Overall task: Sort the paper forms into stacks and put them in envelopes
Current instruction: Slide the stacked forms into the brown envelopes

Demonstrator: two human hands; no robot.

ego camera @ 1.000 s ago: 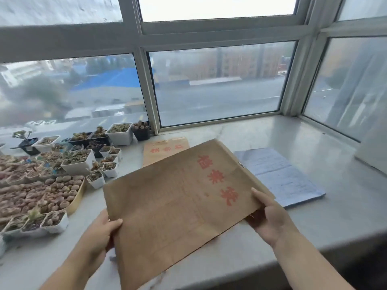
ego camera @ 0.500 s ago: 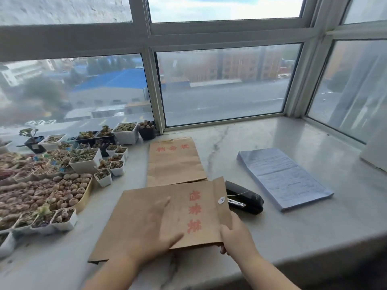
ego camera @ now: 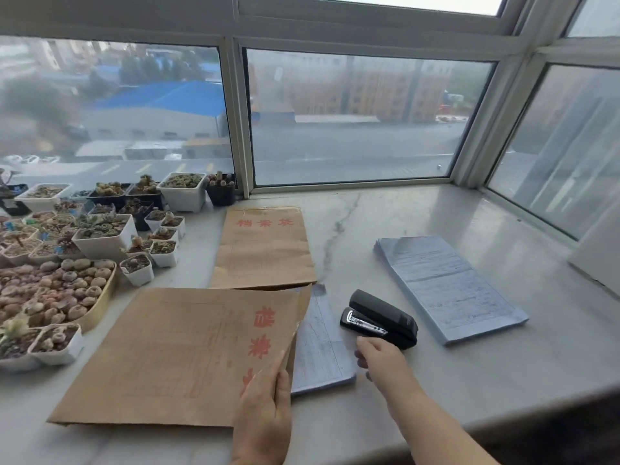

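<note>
Envelope [ego camera: 177, 357] flat on surface [ego camera: 503, 370], long axis left-right, mouth right | forms [ego camera: 322, 347] now half out of mouth | left hand [ego camera: 265, 407] pinches mouth edge | right hand [ego camera: 379, 360] beside stapler [ego camera: 380, 318], fingers curled, grip unclear

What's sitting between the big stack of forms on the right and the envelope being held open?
In the head view, a black stapler lies between the stack and the envelope.
</note>
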